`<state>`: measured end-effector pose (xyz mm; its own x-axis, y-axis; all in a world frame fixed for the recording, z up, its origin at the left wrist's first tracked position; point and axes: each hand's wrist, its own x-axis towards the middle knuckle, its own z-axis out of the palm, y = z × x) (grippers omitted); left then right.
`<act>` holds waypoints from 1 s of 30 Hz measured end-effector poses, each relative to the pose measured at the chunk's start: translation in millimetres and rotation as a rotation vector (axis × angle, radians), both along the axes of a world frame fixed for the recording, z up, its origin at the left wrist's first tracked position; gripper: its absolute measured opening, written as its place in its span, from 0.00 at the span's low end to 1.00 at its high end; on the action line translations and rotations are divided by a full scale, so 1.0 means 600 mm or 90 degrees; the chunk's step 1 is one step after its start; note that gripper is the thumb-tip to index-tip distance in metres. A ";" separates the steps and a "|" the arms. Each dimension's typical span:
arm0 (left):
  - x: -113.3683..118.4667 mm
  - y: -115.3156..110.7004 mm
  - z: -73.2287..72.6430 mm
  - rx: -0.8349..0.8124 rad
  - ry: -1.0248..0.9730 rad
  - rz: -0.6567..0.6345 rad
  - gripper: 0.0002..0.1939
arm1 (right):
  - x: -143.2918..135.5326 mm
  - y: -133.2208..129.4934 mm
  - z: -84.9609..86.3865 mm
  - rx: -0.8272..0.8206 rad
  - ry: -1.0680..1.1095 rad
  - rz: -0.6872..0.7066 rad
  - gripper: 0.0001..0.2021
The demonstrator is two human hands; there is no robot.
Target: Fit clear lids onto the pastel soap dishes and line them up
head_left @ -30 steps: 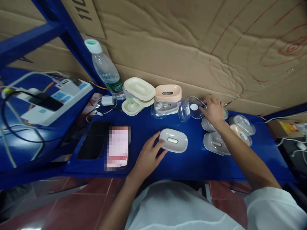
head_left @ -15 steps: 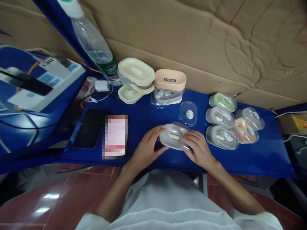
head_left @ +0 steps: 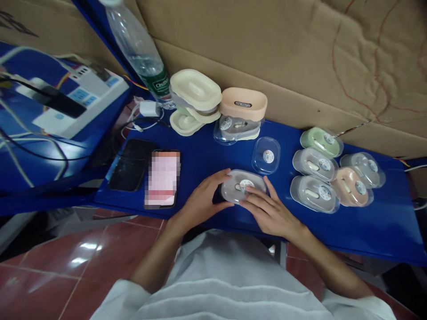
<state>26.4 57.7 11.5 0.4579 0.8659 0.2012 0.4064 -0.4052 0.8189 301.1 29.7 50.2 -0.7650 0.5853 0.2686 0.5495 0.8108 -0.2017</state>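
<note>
A grey soap box (head_left: 230,189) sits in front of me under a clear lid with a round sticker (head_left: 247,183). My left hand (head_left: 205,198) grips its left end between thumb and fingers. On its right end, my right hand (head_left: 270,209) holds the clear lid, fingertips over the top and along the edge. Just behind the box lies a loose clear lid (head_left: 266,155), touched by neither hand. To the right stand several lidded soap boxes, among them a green one (head_left: 320,141), a grey one (head_left: 310,192) and a peach one (head_left: 350,184).
At the back of the blue table (head_left: 207,155) are stacked cream trays (head_left: 195,89) and a peach box (head_left: 243,102). On the left are a water bottle (head_left: 143,62), a white charger (head_left: 149,108), a dark phone (head_left: 130,164), a lit phone (head_left: 163,180) and a power strip (head_left: 80,115).
The clear lid has shifted from the right side to sit over the grey soap box. My right hand's fingers now reach across its top. The whole view has shifted slightly.
</note>
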 end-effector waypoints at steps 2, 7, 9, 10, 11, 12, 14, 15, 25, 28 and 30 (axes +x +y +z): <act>0.000 -0.003 0.002 -0.010 -0.007 0.003 0.38 | 0.001 -0.002 -0.001 0.033 -0.038 0.018 0.23; -0.002 -0.011 0.011 -0.020 0.056 -0.012 0.45 | 0.007 -0.005 -0.007 0.058 -0.055 0.065 0.23; -0.003 -0.013 0.015 -0.020 0.066 -0.021 0.44 | 0.009 -0.002 -0.008 0.009 -0.029 0.060 0.22; -0.002 -0.013 0.016 -0.019 0.067 -0.023 0.44 | 0.009 0.001 -0.009 -0.017 -0.012 0.039 0.22; -0.002 -0.014 0.016 -0.017 0.066 -0.024 0.43 | 0.008 0.004 -0.010 -0.039 0.000 0.005 0.22; 0.000 -0.014 0.016 -0.012 0.065 -0.022 0.42 | 0.007 0.007 -0.011 -0.052 0.007 -0.033 0.23; 0.002 -0.015 0.013 0.003 0.059 -0.017 0.43 | 0.002 0.012 -0.013 -0.053 -0.001 -0.090 0.28; 0.003 -0.015 0.011 0.010 0.055 -0.014 0.44 | 0.000 0.014 -0.013 -0.048 -0.013 -0.103 0.29; 0.012 -0.016 0.007 0.001 0.052 0.006 0.41 | -0.006 0.015 -0.007 -0.045 -0.009 -0.091 0.30; 0.008 -0.018 0.013 -0.014 0.065 0.003 0.42 | -0.008 0.011 -0.008 -0.043 -0.001 -0.120 0.30; -0.001 -0.014 0.024 -0.046 0.079 -0.024 0.42 | -0.006 -0.002 -0.007 -0.040 -0.018 -0.136 0.31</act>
<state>25.6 49.5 26.0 0.5079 0.8578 0.0789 0.4922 -0.3642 0.7906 297.6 28.7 46.0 -0.6283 0.7501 0.2063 0.7139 0.6613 -0.2302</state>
